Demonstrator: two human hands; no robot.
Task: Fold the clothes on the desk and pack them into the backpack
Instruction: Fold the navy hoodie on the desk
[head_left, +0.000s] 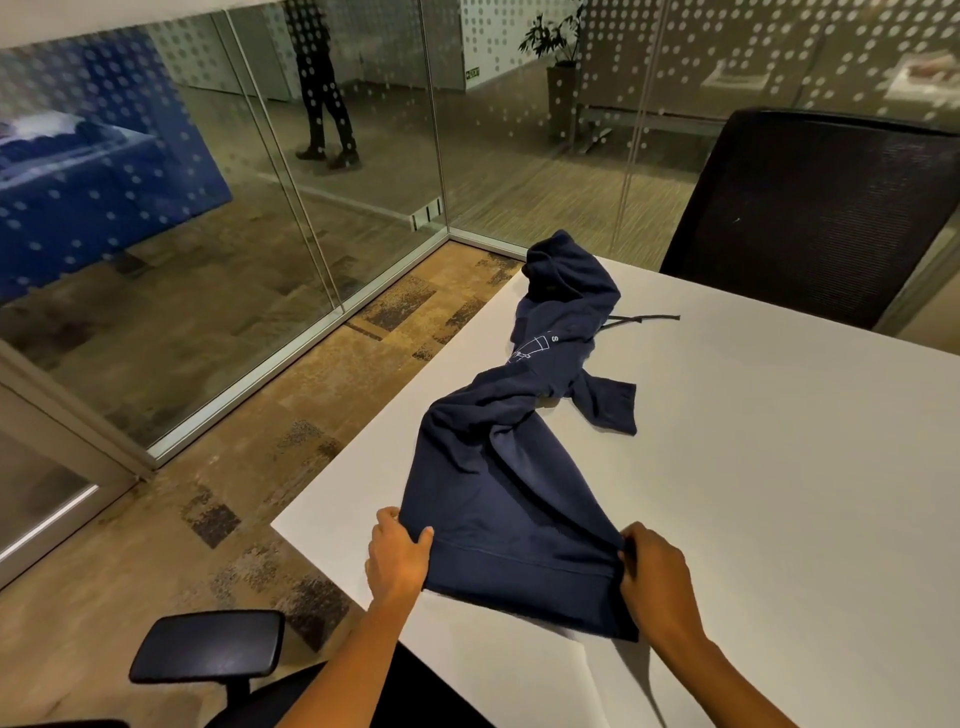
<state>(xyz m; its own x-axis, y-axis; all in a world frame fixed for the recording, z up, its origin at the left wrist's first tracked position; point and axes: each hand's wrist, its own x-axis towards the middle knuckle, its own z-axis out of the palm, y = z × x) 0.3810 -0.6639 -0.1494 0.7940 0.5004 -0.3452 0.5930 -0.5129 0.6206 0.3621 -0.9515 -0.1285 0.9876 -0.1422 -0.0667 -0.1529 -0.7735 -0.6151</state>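
A navy blue hoodie (519, 467) lies stretched and twisted along the white desk (779, 493), hood at the far end, hem toward me. A white print shows near its middle and a drawstring trails to the right. My left hand (397, 558) grips the hem's left corner, thumb on top of the fabric. My right hand (652, 577) pinches the hem's right corner. The hem is lifted slightly off the desk between my hands. No backpack is in view.
A black mesh office chair (810, 218) stands behind the desk's far right. A chair armrest (208, 652) sits at lower left beside me. Glass partitions (260, 208) enclose the room, with a person standing beyond them. Patterned carpet lies left of the desk.
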